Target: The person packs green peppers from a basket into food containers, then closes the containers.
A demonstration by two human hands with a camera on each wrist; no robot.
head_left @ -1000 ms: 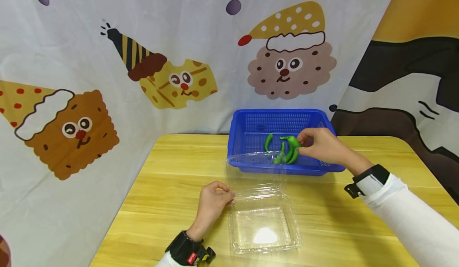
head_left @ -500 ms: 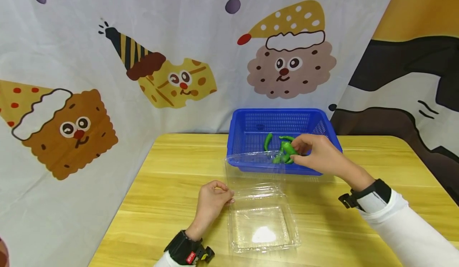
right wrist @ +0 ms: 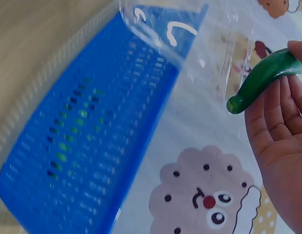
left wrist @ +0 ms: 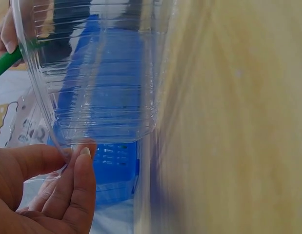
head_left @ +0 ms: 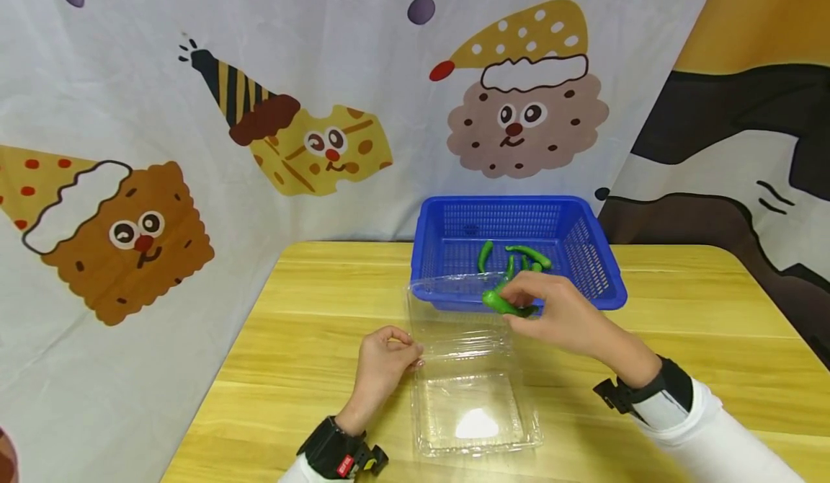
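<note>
My right hand (head_left: pixel 554 313) pinches a green pepper (head_left: pixel 501 303) between thumb and fingers, above the near rim of the blue basket (head_left: pixel 612 281) and close to the raised lid of a clear plastic box. In the right wrist view that pepper (right wrist: pixel 265 78) is curved and glossy. The clear box (head_left: pixel 421 425) lies with its lid up on the table, its tray facing me. At its left edge near the hinge, my left hand (head_left: pixel 384 364) pinches the thin plastic rim, which the left wrist view shows between thumb (left wrist: pixel 43 158) and fingers.
Several green peppers (head_left: pixel 528 254) lie in the basket, partly seen through the clear lid (head_left: pixel 454 310). The wooden table (head_left: pixel 292 368) extends around the box. Behind it hangs a white cloth (head_left: pixel 363 36) with cartoon prints.
The right hand has lifted a green pepper from the pile in the basket and carried it left and toward me, over the near rim. My left hand keeps its hold on the box.
</note>
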